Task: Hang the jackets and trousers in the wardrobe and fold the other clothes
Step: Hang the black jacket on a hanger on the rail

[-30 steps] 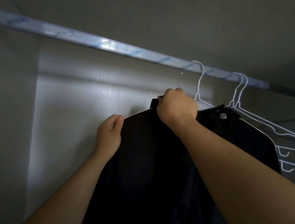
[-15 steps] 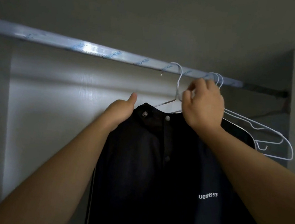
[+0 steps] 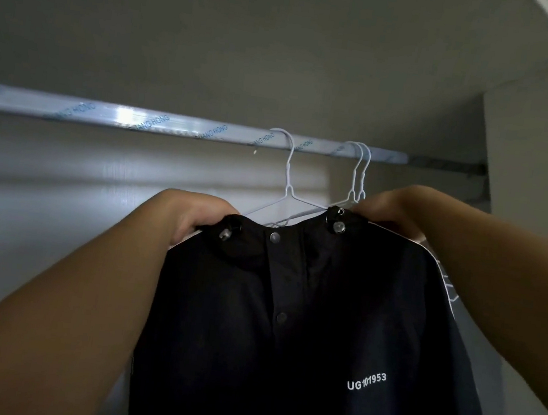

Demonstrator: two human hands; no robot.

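Observation:
A black jacket (image 3: 302, 331) with snap buttons and white "UG101953" lettering hangs on a white wire hanger (image 3: 286, 181) hooked over the wardrobe rail (image 3: 172, 124). My left hand (image 3: 189, 214) grips the collar at the jacket's left shoulder. At the right shoulder my right hand (image 3: 393, 211) grips the collar, fingers curled over the fabric. The jacket's front faces me and its lower part runs out of view.
Two more white wire hangers (image 3: 359, 173) hang on the rail right of the jacket, just behind my right hand. The wardrobe's right side panel (image 3: 529, 169) stands close by. The rail left of the jacket is bare.
My right hand has come down from the hanger hooks to the jacket's right shoulder. My left hand has closed on the left collar. The view has dropped and moved closer.

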